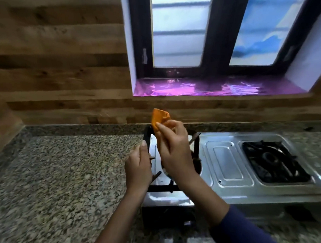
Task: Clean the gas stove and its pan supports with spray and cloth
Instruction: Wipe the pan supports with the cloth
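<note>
Over stove [227,164] on granite counter [57,171]: gripping nine-o'clock bar of pan support [196,147] with left hand [138,170], pinching orange cloth [158,117] at its twelve o'clock with right hand [173,150].

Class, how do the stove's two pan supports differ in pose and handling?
The left pan support is gripped by the left hand and looks raised; the right pan support lies flat, untouched. The orange cloth in the right hand is over the left one only. Both are black square frames.
</note>
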`<state>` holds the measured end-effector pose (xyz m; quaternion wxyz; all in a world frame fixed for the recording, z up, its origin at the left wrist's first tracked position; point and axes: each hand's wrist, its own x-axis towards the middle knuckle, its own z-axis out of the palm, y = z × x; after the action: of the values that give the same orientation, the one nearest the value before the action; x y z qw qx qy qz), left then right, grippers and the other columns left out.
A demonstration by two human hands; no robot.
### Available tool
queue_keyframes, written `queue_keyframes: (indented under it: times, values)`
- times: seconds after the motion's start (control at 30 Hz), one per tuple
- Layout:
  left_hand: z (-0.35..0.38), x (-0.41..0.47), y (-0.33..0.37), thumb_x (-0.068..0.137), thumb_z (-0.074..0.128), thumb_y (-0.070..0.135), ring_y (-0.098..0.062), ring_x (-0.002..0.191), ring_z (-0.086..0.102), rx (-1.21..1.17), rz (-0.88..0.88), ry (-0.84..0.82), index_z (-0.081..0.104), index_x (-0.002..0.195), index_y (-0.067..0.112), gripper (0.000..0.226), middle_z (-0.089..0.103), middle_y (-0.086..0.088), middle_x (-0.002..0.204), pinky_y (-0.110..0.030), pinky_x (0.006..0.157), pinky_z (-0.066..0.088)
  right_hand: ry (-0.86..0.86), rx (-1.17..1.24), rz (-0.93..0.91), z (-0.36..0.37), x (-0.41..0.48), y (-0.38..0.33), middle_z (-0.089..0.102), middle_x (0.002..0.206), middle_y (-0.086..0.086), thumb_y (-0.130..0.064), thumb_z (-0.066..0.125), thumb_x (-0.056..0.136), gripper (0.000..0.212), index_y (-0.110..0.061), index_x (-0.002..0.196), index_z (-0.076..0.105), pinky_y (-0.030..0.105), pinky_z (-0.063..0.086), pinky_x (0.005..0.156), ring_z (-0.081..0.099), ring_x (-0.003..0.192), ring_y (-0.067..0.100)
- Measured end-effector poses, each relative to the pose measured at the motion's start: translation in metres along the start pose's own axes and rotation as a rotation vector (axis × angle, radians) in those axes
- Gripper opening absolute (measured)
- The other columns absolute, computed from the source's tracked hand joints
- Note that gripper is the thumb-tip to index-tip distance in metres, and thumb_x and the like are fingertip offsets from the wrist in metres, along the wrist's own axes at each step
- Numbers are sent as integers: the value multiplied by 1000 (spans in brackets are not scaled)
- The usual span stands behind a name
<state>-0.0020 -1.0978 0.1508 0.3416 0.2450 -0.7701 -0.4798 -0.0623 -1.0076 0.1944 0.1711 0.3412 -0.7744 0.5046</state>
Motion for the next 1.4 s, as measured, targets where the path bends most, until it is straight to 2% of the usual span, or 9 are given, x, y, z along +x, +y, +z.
queue_keyframes:
  times: [0.2,0.47,0.57,0.8,0.97,1.1,1.2,1.27,1.4]
  values:
    - [31,-8,14,103,35,40,-14,54,52,38,-27,50,48,65,22,44,49,5,53,-30,53,32,-1,68,157,-58,-36,34,58,107,-5,-13,60,95,21,-19,111,72,19,47,87,57,101,3]
    - [75,-19,34,95,34,59,-27,57,56,-193,-230,173,56,68,23,50,53,3,58,-50,58,53,598,758,958,-114,-56,76,67,101,8,-20,47,102,20,-19,94,65,29,50,76,64,82,14]
    - [86,-17,54,102,37,48,-21,57,53,-376,-297,269,54,70,21,45,51,-1,65,-31,50,50,660,866,1037,-118,-52,73,67,97,4,-36,55,97,17,-21,104,61,26,55,56,69,68,10]
    - [95,-19,79,102,38,46,-15,69,55,-673,-362,351,55,86,13,40,49,-6,80,-29,66,50,613,798,987,-110,-18,65,66,115,8,-43,93,53,82,-28,122,49,60,53,90,69,100,27]
    - [88,-28,90,100,36,51,-22,45,36,-814,-263,307,45,71,12,50,36,-11,57,-22,39,38,686,924,887,-119,7,65,66,90,19,-9,83,71,54,-16,117,56,40,54,64,65,68,27]
    - [73,-30,94,91,42,66,-16,39,48,-886,-77,211,52,76,20,49,52,1,53,-25,43,44,721,809,644,-140,20,50,69,104,19,-18,82,64,49,-26,109,63,56,55,86,67,91,42]
    - [44,-15,84,86,44,65,-17,50,56,-776,121,136,49,91,19,47,58,3,62,-30,47,50,697,755,456,-158,28,38,67,89,3,-11,77,68,34,-27,96,65,43,53,79,63,81,26]
    - [27,-4,82,87,50,59,-26,49,52,-655,181,-1,51,88,19,40,55,-4,59,-40,44,49,611,725,391,-169,33,32,63,84,3,-8,75,68,31,-22,93,63,39,51,73,58,76,23]
    - [24,1,85,91,54,57,-22,32,41,-445,140,-196,55,83,27,30,51,-5,50,-24,33,36,356,570,386,-173,42,27,64,85,6,-10,77,66,35,-19,97,62,35,55,67,62,71,18]
